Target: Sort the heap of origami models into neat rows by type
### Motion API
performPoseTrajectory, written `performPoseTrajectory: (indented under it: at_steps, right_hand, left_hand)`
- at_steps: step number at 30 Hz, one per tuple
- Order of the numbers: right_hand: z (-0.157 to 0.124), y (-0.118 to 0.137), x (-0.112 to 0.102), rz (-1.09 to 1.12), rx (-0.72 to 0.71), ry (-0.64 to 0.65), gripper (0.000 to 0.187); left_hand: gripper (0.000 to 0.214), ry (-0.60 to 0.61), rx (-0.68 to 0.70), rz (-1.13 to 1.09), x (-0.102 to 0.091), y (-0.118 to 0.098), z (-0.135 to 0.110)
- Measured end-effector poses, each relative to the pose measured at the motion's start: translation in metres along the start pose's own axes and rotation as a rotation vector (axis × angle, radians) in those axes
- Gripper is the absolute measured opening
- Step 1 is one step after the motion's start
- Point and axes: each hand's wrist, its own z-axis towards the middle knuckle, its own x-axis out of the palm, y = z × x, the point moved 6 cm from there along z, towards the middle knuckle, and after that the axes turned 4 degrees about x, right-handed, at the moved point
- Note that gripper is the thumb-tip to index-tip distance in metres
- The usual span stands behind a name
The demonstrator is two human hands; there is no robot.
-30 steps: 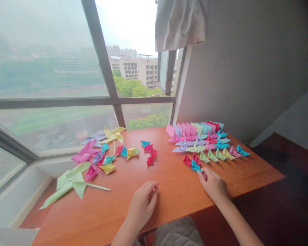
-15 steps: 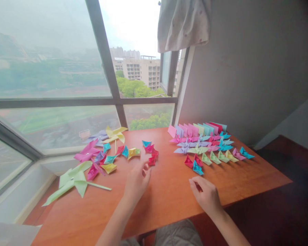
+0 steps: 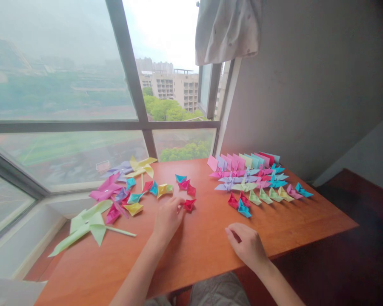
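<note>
From the head, one camera looks forward and down across the nearby table (image 3: 204, 242) towards the window (image 3: 115, 126).

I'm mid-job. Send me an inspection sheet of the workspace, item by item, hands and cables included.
Surface: table, brown, wood-look.
Job's things: red boat, folded paper, nearest the person in the middle group.
Clutter: pinwheels and loose boats at left; boat row, cranes and cards at right.
Left hand: fingertips at the red boat; grip unclear.
Right hand: loosely curled; nothing seen in it.
Cables: nothing seen.
Surroundings: window, curtain, grey wall.
</note>
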Motion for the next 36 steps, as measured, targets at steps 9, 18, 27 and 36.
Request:
performPoseTrajectory:
  at_steps: [9,18,27,36]
  right_hand:
    - [0.007,0.001,0.006,0.148,0.079,0.057,0.020]
    - [0.010,0.031,0.015,0.144,-0.012,0.158,0.018]
    - [0.008,0.038,0.015,0.103,-0.106,0.158,0.015]
    - [0.004,0.036,-0.001,0.142,-0.080,0.010,0.015]
  left_hand:
    - [0.024,0.059,0.032,-0.296,0.009,-0.026,-0.031]
    - [0.024,0.148,0.056,-0.436,0.020,-0.038,-0.048]
    - [0.027,0.229,0.058,-0.390,0.027,-0.041,-0.045]
    - [0.025,0.158,-0.020,-0.380,0.023,-0.038,-0.038]
